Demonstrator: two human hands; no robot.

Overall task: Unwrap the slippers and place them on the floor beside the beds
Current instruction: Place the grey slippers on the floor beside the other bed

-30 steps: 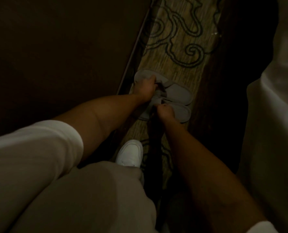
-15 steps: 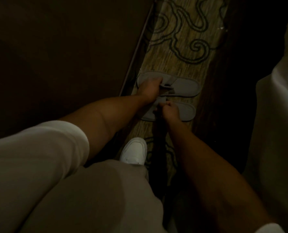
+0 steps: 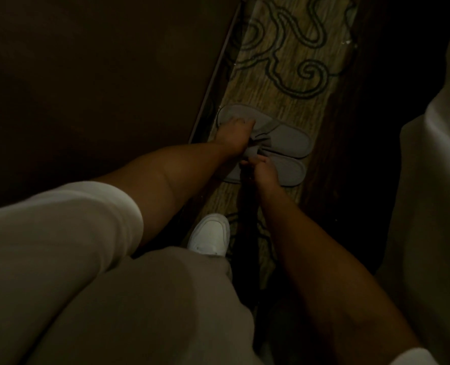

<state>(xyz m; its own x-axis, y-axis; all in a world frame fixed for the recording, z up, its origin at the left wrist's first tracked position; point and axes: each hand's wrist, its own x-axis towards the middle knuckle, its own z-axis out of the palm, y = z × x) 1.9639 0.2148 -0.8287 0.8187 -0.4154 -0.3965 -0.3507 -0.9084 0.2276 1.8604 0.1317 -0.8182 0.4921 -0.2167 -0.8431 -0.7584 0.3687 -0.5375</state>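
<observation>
Two grey slippers lie side by side on the patterned carpet, toes to the right. The far slipper [image 3: 284,138] has my left hand [image 3: 235,135] pressed on its strap area, fingers curled on the fabric. On the near slipper [image 3: 289,172] my right hand [image 3: 262,171] pinches the strap edge. Both hands meet where the two straps bunch together. The scene is dim, and the heel of the near slipper is hidden under my arms.
A dark bed base [image 3: 87,88] with a pale edge strip borders the carpet [image 3: 284,61] on the left. White bedding [image 3: 434,180] hangs at the right beyond a dark strip. My white shoe [image 3: 209,235] stands on the carpet below the slippers.
The slippers shifted slightly and now lie flatter and closer together. My hands stayed on the straps, with the left hand spread further over the far slipper.
</observation>
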